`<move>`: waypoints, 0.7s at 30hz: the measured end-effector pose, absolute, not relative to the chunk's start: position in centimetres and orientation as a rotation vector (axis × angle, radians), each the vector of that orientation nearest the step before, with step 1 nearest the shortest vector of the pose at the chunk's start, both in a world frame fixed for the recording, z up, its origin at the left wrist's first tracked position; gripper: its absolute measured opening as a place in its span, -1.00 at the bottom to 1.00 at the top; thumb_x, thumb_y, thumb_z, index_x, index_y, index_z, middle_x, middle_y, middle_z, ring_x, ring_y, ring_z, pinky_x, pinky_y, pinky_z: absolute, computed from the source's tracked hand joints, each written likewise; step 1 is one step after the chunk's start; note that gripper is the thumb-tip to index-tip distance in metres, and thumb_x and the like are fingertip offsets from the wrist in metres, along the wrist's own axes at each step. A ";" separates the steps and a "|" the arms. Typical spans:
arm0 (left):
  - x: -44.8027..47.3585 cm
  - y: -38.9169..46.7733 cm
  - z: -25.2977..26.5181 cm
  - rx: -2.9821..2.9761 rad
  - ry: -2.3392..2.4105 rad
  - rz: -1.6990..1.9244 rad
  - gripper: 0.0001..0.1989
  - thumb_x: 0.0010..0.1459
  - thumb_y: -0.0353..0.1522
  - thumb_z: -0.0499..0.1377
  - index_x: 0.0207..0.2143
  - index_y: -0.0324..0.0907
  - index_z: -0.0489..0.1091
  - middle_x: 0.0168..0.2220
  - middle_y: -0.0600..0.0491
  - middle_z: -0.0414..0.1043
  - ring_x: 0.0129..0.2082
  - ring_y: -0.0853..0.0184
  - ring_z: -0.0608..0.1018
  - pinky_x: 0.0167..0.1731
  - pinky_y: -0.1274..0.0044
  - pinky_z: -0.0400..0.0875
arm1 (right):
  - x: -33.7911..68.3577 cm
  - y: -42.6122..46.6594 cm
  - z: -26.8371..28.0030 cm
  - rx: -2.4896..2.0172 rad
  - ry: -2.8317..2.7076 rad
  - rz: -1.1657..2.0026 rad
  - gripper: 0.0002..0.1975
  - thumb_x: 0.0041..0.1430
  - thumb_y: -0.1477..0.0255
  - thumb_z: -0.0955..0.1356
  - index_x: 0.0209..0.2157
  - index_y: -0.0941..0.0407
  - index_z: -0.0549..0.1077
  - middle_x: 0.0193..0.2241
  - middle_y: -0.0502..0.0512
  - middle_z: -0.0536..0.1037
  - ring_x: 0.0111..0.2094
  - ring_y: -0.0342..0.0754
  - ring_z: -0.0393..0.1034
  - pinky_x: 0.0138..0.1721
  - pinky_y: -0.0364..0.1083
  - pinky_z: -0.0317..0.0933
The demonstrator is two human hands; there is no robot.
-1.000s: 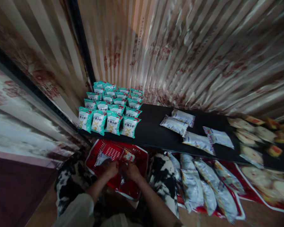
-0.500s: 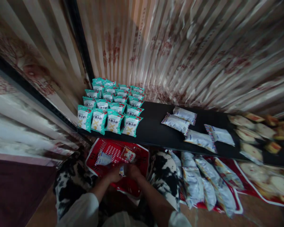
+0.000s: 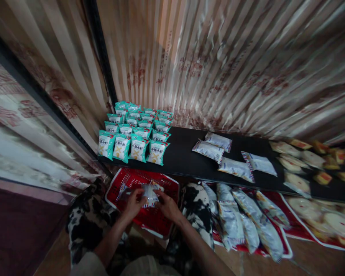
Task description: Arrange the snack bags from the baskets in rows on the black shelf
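Observation:
Between my two hands is a white and blue snack bag [image 3: 150, 194], held just above a red plastic basket [image 3: 156, 226]. My left hand [image 3: 134, 204] is curled at the bag's left side, thumb and fingers closed on its edge. On the opposite side my right hand [image 3: 168, 206] pinches the bag's right end. Another silvery packet [image 3: 123, 191] lies in the basket, partly covered by my left hand. The basket sits between my knees, below the shelf's front edge.
Rows of teal snack bags [image 3: 138, 147] stand at the left of a black shelf [image 3: 178, 153]. Several white bags [image 3: 237, 169] lie mid-shelf, with pastries [image 3: 297, 182] farther right. Below, more silvery bags [image 3: 232, 224] fill another red basket. A striped curtain [image 3: 149, 57] hangs behind.
My hands have lifted slightly and moved apart, and the snack bag between them now shows broadly. Earlier it was mostly hidden and blurred. The view has shifted slightly.

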State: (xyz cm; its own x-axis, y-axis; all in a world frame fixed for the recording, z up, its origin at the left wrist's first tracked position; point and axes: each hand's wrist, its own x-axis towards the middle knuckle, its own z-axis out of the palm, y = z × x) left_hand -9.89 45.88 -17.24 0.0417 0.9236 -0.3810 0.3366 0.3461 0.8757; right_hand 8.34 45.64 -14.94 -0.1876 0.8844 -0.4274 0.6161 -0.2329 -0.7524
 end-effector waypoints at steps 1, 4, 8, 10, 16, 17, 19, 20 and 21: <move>-9.9 45.6 -16.6 1.188 1.498 0.707 -0.66 -0.01 -0.36 0.13 -0.12 -0.22 0.34 -0.07 -0.08 0.41 -0.11 0.27 0.48 -0.10 0.46 0.37 | 8.5 45.4 -14.5 -1.756 -1.707 1.389 -0.49 0.02 0.46 0.27 0.07 0.09 0.33 -0.19 0.10 0.56 -0.18 0.01 0.44 -0.11 -0.06 0.25; -9.9 44.7 -14.6 1.278 1.401 0.794 -0.60 -0.02 -0.28 0.17 -0.09 -0.17 0.34 0.01 -0.08 0.34 0.00 0.24 0.41 -0.05 0.45 0.35 | 9.2 44.7 -13.2 -1.638 -1.550 1.425 -0.50 0.01 0.39 0.30 0.05 0.09 0.35 -0.19 0.09 0.56 -0.17 0.02 0.43 -0.09 -0.02 0.25; -9.7 44.4 -11.8 1.448 1.238 0.769 -0.47 -0.06 -0.29 0.20 0.02 -0.14 0.28 0.16 -0.11 0.15 0.07 0.20 0.35 -0.15 0.49 0.42 | 10.6 44.3 -11.1 -1.463 -1.280 1.561 -0.52 -0.06 0.30 0.37 -0.05 0.13 0.43 -0.18 0.10 0.55 -0.13 0.03 0.40 -0.06 0.00 0.23; -9.3 44.7 -10.7 1.556 1.249 0.747 -0.47 -0.06 -0.33 0.20 0.03 -0.14 0.30 0.16 -0.09 0.16 0.07 0.20 0.34 -0.15 0.48 0.41 | 11.2 44.1 -9.9 -1.441 -1.116 1.631 -0.57 -0.09 0.28 0.39 -0.13 0.14 0.48 -0.23 0.10 0.57 -0.21 0.01 0.42 -0.15 -0.04 0.26; -7.8 46.3 -8.8 1.654 1.242 0.717 -0.46 -0.06 -0.29 0.22 0.02 -0.20 0.32 -0.01 -0.09 0.39 -0.01 0.19 0.41 0.03 0.39 0.29 | 12.6 43.6 -7.8 -1.337 -0.706 1.750 -0.78 -0.13 0.37 0.40 -0.38 0.18 0.52 -0.57 -0.02 0.48 -0.61 -0.23 0.23 -0.59 -0.24 0.07; -7.5 46.6 -8.5 1.641 1.207 0.695 -0.47 -0.05 -0.29 0.21 0.03 -0.20 0.32 -0.02 -0.08 0.40 -0.02 0.20 0.43 0.01 0.41 0.31 | 12.9 43.5 -7.6 -1.297 -0.659 1.765 -0.81 -0.15 0.39 0.40 -0.43 0.19 0.51 -0.60 -0.03 0.46 -0.62 -0.24 0.21 -0.61 -0.26 0.04; -7.1 47.0 -7.8 1.633 1.150 0.661 -0.51 -0.03 -0.31 0.20 0.01 -0.18 0.33 -0.04 -0.05 0.43 -0.05 0.23 0.46 -0.02 0.44 0.33 | 13.6 43.4 -7.4 -1.247 -0.532 1.795 -0.86 -0.15 0.43 0.39 -0.47 0.20 0.48 -0.63 -0.04 0.43 -0.64 -0.26 0.19 -0.64 -0.27 0.03; -7.0 47.2 -7.4 1.642 1.138 0.648 -0.54 -0.03 -0.32 0.19 -0.01 -0.16 0.35 -0.05 -0.04 0.45 -0.06 0.24 0.46 -0.02 0.45 0.33 | 14.0 43.4 -7.3 -1.228 -0.459 1.814 -0.87 -0.15 0.44 0.39 -0.48 0.20 0.47 -0.64 -0.04 0.42 -0.65 -0.26 0.18 -0.65 -0.27 0.03; -6.8 47.4 -7.0 1.655 1.133 0.639 -0.57 -0.02 -0.32 0.19 -0.04 -0.15 0.37 -0.06 -0.03 0.45 -0.07 0.25 0.47 -0.02 0.46 0.33 | 14.4 43.3 -7.3 -1.208 -0.392 1.833 -0.88 -0.13 0.45 0.38 -0.48 0.20 0.46 -0.66 -0.05 0.40 -0.66 -0.26 0.17 -0.65 -0.28 0.05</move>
State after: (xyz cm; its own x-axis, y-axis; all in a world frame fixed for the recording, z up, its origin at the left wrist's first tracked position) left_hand -6.84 47.40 -6.99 0.4237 0.8999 -0.1032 0.3778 -0.0720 0.9231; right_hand 14.35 43.32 -7.31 -0.1391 0.8031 -0.5793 -0.4962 -0.5628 -0.6611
